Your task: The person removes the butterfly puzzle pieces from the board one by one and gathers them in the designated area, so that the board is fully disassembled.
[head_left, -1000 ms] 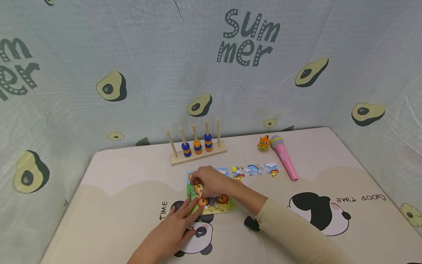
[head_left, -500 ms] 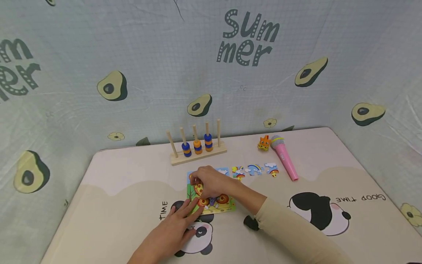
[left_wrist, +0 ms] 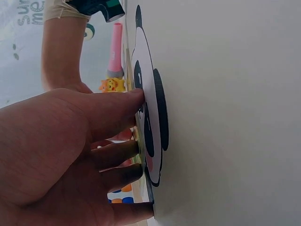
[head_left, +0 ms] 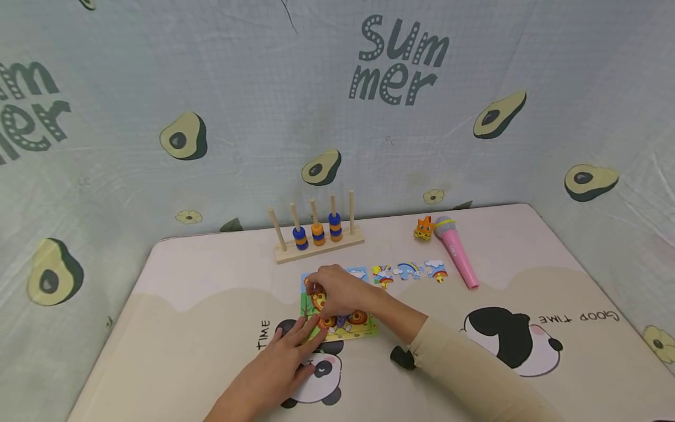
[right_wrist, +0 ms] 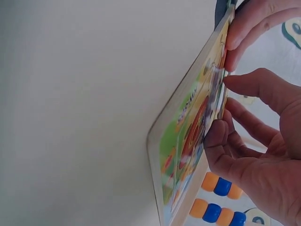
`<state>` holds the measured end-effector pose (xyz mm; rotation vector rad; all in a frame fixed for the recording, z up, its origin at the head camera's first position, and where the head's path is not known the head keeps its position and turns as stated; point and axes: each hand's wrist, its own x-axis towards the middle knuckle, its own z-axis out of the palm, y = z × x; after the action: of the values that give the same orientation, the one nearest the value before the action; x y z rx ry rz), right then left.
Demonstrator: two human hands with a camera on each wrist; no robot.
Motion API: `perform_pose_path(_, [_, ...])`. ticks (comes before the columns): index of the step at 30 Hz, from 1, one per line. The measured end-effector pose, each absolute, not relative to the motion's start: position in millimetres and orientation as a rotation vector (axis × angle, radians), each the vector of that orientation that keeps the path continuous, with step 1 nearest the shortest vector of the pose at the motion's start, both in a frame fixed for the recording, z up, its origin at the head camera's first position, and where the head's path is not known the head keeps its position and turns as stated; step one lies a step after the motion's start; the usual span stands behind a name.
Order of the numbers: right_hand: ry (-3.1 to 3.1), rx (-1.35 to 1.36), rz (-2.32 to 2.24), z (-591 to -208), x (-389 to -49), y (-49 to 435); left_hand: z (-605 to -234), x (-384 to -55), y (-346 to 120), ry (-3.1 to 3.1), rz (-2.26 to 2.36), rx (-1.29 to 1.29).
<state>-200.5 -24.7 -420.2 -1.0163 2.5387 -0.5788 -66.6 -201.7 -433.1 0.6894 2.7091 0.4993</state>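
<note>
A picture puzzle board [head_left: 364, 333] with a butterfly design lies on the table mat. My right hand [head_left: 340, 290] is over it, thumb and fingers curled about a puzzle piece [head_left: 318, 301] at the left of the picture and pressing it against the board. Most of that piece is hidden by the hand. My left hand [head_left: 279, 358] rests with spread, straight fingers on the board's lower left corner. In the right wrist view, the fingertips [right_wrist: 215, 134] meet the board's face. Three loose puzzle pieces lie right of the board, among them a rainbow piece [head_left: 408, 271].
Behind the board stands a wooden peg rack [head_left: 319, 253] with blue and orange rings. At the back right are an orange toy figure [head_left: 423, 228] and a pink toy microphone [head_left: 459, 255]. A printed curtain [head_left: 253, 105] hangs behind the table.
Both hands keep their places on the board, and the loose pieces have not moved. The head view has shifted very slightly.
</note>
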Motion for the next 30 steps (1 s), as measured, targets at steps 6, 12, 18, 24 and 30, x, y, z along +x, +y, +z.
perform_pose_path(6, [2.534, -1.012, -0.641, -416, -199, -18, -431, -68, -202, 2.695, 0.515, 0.684])
perform_pose_path(12, [2.540, -0.998, -0.700, -413, -196, -8, -430, -66, -203, 2.709, 0.544, 0.715])
perform_pose_path(18, [2.535, -0.956, -0.783, -410, -194, 6, -430, -67, -204, 2.708, 0.535, 0.699])
perform_pose_path(24, [2.507, -0.892, -0.857, -409, -193, 22, -430, -68, -204, 2.695, 0.529, 0.650])
perform_pose_path(30, [2.509, -0.863, -0.914, -410, -191, 38, -429, -69, -203, 2.686, 0.526, 0.641])
